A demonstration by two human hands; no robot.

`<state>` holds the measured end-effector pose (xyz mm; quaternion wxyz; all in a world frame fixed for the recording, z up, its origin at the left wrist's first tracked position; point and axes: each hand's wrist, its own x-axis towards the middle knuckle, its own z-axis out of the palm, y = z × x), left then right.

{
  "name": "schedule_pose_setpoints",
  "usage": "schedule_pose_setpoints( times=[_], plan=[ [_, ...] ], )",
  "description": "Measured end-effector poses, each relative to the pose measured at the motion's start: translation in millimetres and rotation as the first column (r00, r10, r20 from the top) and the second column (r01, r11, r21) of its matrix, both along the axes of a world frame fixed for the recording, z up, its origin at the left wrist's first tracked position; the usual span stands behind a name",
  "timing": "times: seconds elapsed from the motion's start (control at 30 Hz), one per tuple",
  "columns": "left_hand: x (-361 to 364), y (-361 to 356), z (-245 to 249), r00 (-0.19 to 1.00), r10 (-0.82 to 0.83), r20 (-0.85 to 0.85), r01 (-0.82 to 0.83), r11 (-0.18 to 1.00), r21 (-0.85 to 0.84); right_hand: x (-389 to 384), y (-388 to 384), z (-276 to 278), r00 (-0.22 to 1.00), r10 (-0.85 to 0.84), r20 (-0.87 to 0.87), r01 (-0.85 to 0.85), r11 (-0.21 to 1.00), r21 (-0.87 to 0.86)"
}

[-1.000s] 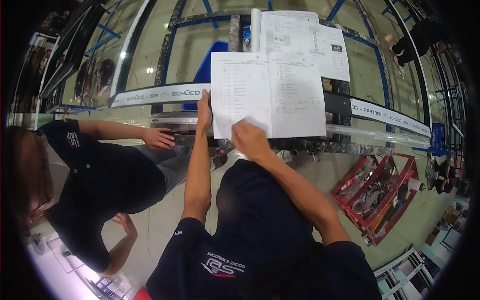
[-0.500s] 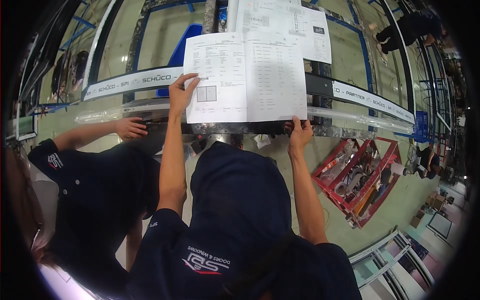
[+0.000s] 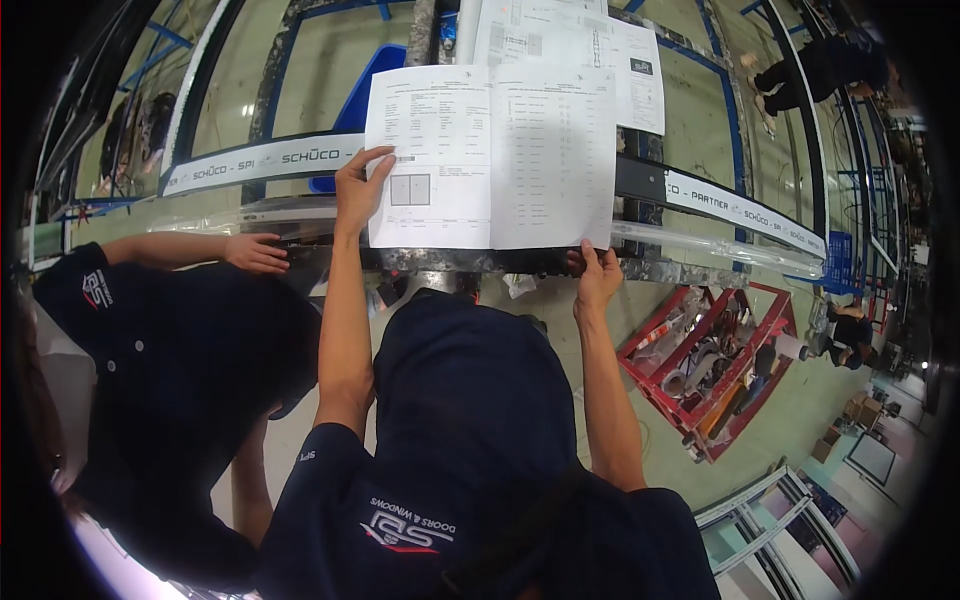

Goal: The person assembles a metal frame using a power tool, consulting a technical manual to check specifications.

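Two printed pages (image 3: 430,120), side by side like an open booklet, are spread in front of me above the frame bars. The left page carries text and a small window drawing; the right page shows a list. My left hand (image 3: 360,188) grips the left page's edge between thumb and fingers. At the bottom right corner, my right hand (image 3: 597,277) pinches the right page, its fingertips partly behind the sheet. More drawing sheets (image 3: 638,95) lie beyond the pages, partly covered by them.
A co-worker's hand (image 3: 257,253) rests on the bar at my left. White-taped dark profiles (image 3: 745,205) cross the rack. At right on the floor stands a red toolbox (image 3: 700,375) full of tools and tape. A blue bin (image 3: 375,95) sits behind the pages. Another person (image 3: 825,70) is at upper right.
The pages stay in both my hands, with the right page's lower edge slightly lower. The co-worker's hand has shifted slightly left and lies flatter, and their body has moved left.
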<state>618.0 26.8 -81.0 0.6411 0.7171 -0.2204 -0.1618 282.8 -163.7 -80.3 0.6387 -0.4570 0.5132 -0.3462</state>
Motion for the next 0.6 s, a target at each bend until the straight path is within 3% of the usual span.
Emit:
schedule_pose_setpoints(
  times=[0.6],
  plan=[
    [2.3,4.0,2.8,0.995,-0.046,-0.089,0.046,0.999,-0.007,0.7,-3.9,3.4,0.999,-0.039,0.038,0.035,0.996,0.083]
  ],
)
